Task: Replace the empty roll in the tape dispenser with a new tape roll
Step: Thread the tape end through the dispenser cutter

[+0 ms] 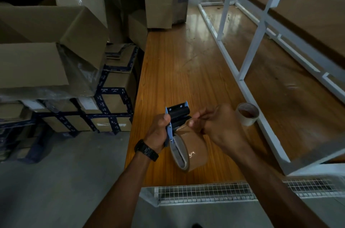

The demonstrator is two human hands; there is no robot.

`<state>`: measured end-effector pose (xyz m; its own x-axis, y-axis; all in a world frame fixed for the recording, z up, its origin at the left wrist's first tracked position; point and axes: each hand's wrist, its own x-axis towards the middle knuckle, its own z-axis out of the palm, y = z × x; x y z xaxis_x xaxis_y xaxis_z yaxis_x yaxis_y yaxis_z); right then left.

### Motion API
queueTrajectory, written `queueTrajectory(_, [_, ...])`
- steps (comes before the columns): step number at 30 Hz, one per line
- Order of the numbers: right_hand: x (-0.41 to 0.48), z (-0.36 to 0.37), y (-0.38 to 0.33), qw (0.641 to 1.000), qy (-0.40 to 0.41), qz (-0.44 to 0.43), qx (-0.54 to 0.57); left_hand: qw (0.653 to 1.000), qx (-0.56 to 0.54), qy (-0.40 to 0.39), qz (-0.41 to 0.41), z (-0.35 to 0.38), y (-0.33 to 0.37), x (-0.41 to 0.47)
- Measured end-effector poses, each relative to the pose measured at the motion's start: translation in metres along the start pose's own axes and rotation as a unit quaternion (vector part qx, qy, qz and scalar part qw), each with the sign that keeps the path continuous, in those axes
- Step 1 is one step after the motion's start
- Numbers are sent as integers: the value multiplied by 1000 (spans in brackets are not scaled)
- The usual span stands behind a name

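The left hand (158, 130) has its fingers curled round the blue side of the tape dispenser (179, 114), holding it up above the near end of the wooden table (177, 59) with the toothed blade pointing away, probably so the roller faces the other hand. The brown new tape roll (196, 149) already sits on the dispenser's hub, nearest the person. The right hand (222, 125) has its fingers closed in a pinch on the tape end (183, 128), lifted off the roll toward the black roller; I judge this to be the threading step. The empty roll (247, 114) stands on the table just right of the hands, beside the white shelf frame (240, 71), set aside out of the way. Cardboard boxes (56, 41) are stacked at the left.
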<state>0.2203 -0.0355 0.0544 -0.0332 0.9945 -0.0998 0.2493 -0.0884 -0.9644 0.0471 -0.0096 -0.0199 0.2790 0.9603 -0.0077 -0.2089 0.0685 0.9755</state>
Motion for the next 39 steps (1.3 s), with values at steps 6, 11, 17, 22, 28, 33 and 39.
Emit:
queueTrajectory(6, [9, -7, -3, 987, -97, 67, 106, 999, -26, 20, 8, 1, -1, -3])
queueTrajectory(11, [19, -7, 3, 964, -170, 130, 159, 998, -62, 9, 3, 2, -4, -8])
queueTrajectory(17, [24, -8, 13, 943, -224, 145, 199, 997, -77, -2, -8, 2, -5, -12])
queueTrajectory(22, [30, -13, 16, 941, -250, 128, 189, 996, -91, -13, 2, 1, -1, -13])
queueTrajectory(28, [17, -6, 14, 985, -130, 9, 112, 999, -31, -25, 10, -2, 16, -10])
queueTrajectory(33, [13, 7, 18, 996, -31, -51, 69, 999, -30, -28, -15, 0, 9, -9])
queueTrajectory(39, [14, 8, 24, 994, -11, 2, 113, 998, 8, -32, -60, 1, -2, -8])
